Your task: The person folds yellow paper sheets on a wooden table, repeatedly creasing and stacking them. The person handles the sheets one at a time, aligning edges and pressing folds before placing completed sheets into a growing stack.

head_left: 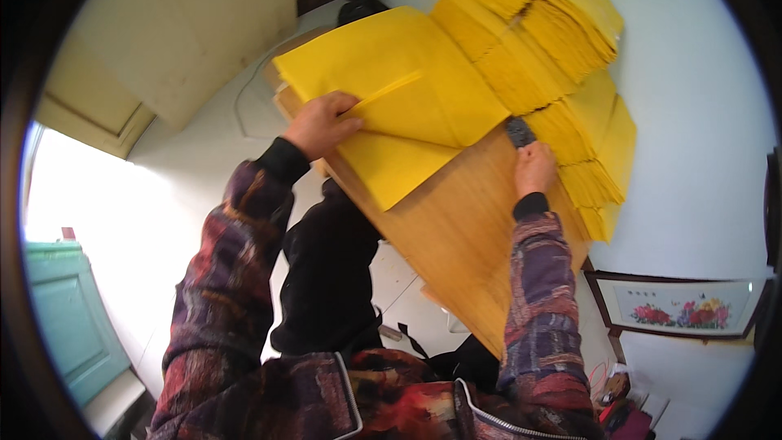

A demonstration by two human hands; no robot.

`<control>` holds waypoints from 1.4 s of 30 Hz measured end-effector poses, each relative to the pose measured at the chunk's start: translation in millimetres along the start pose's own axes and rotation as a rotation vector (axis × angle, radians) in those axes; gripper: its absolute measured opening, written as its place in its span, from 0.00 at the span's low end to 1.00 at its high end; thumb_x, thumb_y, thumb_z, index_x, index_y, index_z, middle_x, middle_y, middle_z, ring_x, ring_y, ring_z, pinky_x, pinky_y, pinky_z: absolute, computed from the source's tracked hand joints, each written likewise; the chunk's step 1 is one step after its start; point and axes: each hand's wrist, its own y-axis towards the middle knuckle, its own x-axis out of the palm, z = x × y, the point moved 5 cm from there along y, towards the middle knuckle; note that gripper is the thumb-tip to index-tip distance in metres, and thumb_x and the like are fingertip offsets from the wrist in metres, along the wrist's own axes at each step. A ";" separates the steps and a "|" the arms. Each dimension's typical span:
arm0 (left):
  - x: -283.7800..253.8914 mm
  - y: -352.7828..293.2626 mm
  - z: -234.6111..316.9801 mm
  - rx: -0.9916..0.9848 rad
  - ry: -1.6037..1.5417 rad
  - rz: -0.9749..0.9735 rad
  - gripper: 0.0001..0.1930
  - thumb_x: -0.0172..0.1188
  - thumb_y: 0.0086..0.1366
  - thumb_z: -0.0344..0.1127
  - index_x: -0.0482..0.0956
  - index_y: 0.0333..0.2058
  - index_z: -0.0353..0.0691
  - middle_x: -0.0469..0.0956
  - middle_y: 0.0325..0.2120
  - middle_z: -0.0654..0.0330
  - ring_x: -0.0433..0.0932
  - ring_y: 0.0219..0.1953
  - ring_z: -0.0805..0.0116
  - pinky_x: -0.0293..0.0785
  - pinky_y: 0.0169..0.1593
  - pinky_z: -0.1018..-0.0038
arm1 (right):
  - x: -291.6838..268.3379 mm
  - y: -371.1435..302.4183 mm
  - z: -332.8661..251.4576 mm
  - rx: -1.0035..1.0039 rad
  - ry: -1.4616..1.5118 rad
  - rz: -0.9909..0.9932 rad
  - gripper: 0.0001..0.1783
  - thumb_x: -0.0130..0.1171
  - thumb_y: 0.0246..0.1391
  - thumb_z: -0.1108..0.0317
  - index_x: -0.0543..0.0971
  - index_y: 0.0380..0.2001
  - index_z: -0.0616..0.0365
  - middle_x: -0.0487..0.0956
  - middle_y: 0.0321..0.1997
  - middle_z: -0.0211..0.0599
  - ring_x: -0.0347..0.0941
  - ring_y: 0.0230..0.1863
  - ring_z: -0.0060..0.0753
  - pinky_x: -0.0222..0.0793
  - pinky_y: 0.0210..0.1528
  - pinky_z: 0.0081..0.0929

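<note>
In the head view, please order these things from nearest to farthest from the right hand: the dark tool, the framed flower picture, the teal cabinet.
From the right hand:
1. Dark tool, at its fingertips, on the wooden table.
2. Framed flower picture, lower right, by the wall.
3. Teal cabinet, far left, beyond the left arm.

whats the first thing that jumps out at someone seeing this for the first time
The bright yellow paper: a big folded sheet lies on the wooden table, with fanned stacks of yellow sheets filling the upper right. The left hand presses on the big sheet, while the right hand holds a small dark tool at its edge. Lower right, a framed flower picture leans at the wall.
</note>
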 end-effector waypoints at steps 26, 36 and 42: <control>-0.9 -1.8 8.4 -0.110 -0.059 -0.043 0.12 0.58 0.59 0.31 0.78 0.38 0.28 0.77 0.44 0.51 0.75 0.45 0.57 0.70 0.52 0.72 | -64.9 -55.9 -186.3 -0.620 0.733 -0.428 0.08 0.60 0.43 0.82 0.75 0.29 0.62 0.77 0.36 0.39 0.73 0.39 0.40 0.69 0.41 0.27; -5.7 -3.9 9.3 -0.049 -0.103 -0.279 0.14 0.54 0.47 0.24 0.77 0.36 0.35 0.69 0.54 0.53 0.69 0.55 0.57 0.62 0.61 0.74 | -46.2 -46.0 -174.4 -0.327 0.994 -0.637 0.08 0.61 0.43 0.79 0.75 0.30 0.65 0.76 0.29 0.37 0.72 0.32 0.31 0.68 0.36 0.25; -1.7 -7.1 11.5 0.059 -0.005 -0.212 0.11 0.58 0.48 0.23 0.77 0.34 0.35 0.70 0.52 0.53 0.71 0.53 0.56 0.66 0.59 0.73 | -37.2 -45.5 -171.0 -0.292 0.993 -0.661 0.08 0.61 0.45 0.76 0.76 0.31 0.65 0.77 0.28 0.38 0.73 0.33 0.31 0.69 0.37 0.25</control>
